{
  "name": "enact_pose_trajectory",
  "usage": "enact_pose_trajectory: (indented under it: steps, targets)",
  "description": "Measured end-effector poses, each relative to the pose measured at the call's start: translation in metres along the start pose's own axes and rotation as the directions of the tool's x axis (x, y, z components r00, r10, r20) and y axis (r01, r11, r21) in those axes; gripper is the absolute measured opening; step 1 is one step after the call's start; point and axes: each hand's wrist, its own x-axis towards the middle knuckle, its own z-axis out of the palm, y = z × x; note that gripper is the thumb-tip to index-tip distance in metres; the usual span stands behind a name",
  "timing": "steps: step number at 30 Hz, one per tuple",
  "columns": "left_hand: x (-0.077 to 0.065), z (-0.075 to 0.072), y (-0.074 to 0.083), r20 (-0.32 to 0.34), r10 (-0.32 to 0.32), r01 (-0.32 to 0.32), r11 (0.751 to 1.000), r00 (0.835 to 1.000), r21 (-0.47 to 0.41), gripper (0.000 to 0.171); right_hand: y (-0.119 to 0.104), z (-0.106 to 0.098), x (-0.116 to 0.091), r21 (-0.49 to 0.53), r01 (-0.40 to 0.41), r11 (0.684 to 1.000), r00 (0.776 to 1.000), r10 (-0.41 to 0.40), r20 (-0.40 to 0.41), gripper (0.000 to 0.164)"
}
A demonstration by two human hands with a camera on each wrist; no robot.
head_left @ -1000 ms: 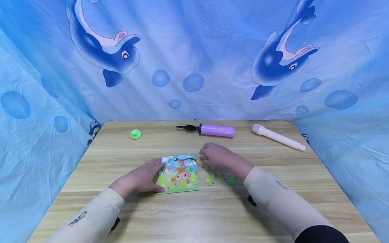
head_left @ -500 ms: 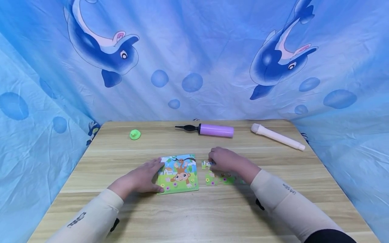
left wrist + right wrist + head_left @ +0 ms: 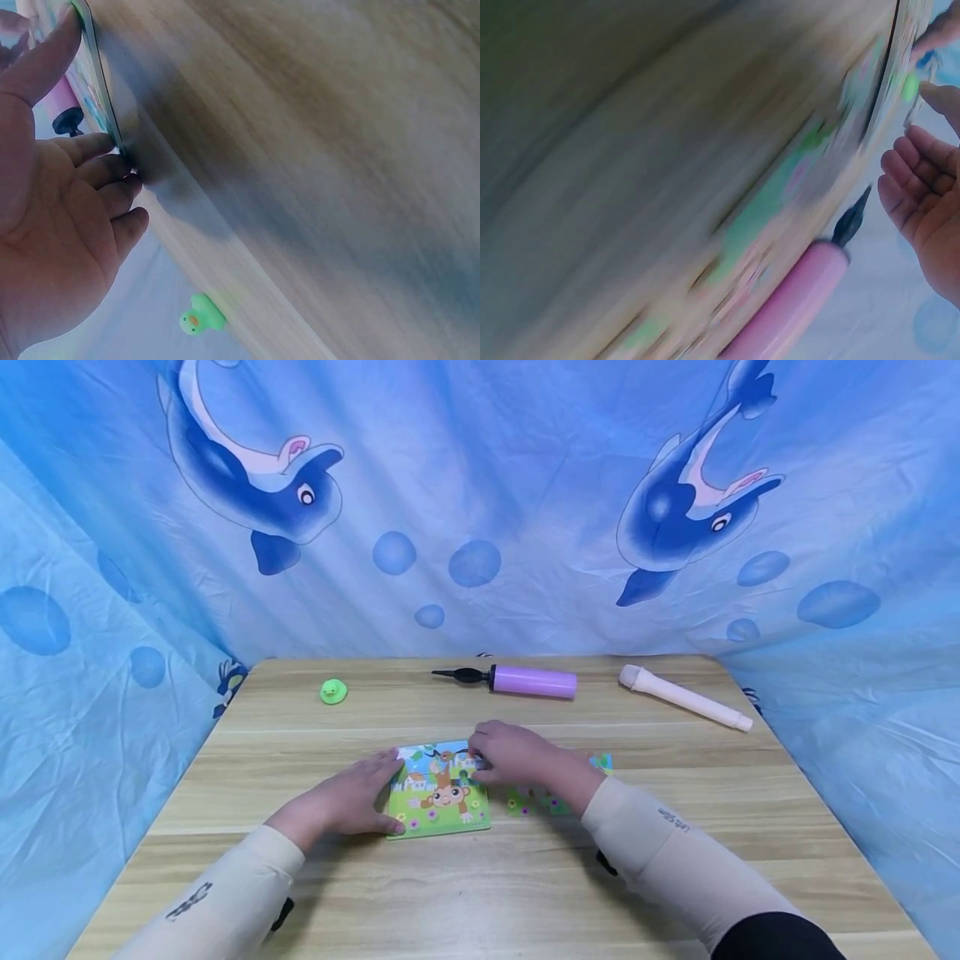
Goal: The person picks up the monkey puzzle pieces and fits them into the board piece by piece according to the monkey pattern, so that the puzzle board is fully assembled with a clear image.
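Note:
A square jigsaw board [image 3: 442,818] with a monkey picture lies on the table. My left hand [image 3: 352,793] holds its left side, thumb at the near corner and fingers at the far one; the left wrist view shows these fingertips against the board's edge [image 3: 101,82]. Over the board's far right part, my right hand [image 3: 513,756] pinches a small puzzle piece [image 3: 463,762] with a white fence on it. In the right wrist view the right hand [image 3: 930,187] is over the board, and the piece is a green blur at the thumb.
More puzzle pieces [image 3: 521,802] lie right of the board, partly under the right forearm. Along the back are a green toy duck [image 3: 333,692], a purple balloon pump [image 3: 534,682] and a white toy microphone [image 3: 686,700]. A blue dolphin-print curtain [image 3: 480,485] hangs behind the table.
My right hand has reached the loose pieces, picked up the fence piece and moved left with it over the board. The left hand and board stay in place.

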Motion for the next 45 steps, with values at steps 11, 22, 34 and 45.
enact_pose_trajectory:
  steps: [11,22,34,45]
  targets:
    - [0.001,-0.002,-0.001,0.007,0.013,-0.013,1.0,1.0,-0.006,0.106,-0.043,0.015,0.039,-0.074,0.126,0.989,0.992,-0.125,0.012,0.031]
    - [0.001,-0.001,-0.002,0.011,0.015,-0.015,1.0,1.0,-0.011,0.105,-0.054,0.025,0.05,-0.19,0.138,0.972,0.99,-0.139,0.01,0.035]
    - [0.001,0.001,-0.004,-0.007,0.026,-0.026,1.0,1.0,-0.015,0.104,-0.063,0.02,0.051,-0.192,0.132,0.972,0.991,-0.131,0.017,0.037]
    - [0.004,0.001,-0.005,-0.014,0.076,-0.075,0.996,0.997,0.056,0.087,-0.06,0.025,0.048,-0.181,0.147,0.972,0.989,-0.148,0.009,0.036]
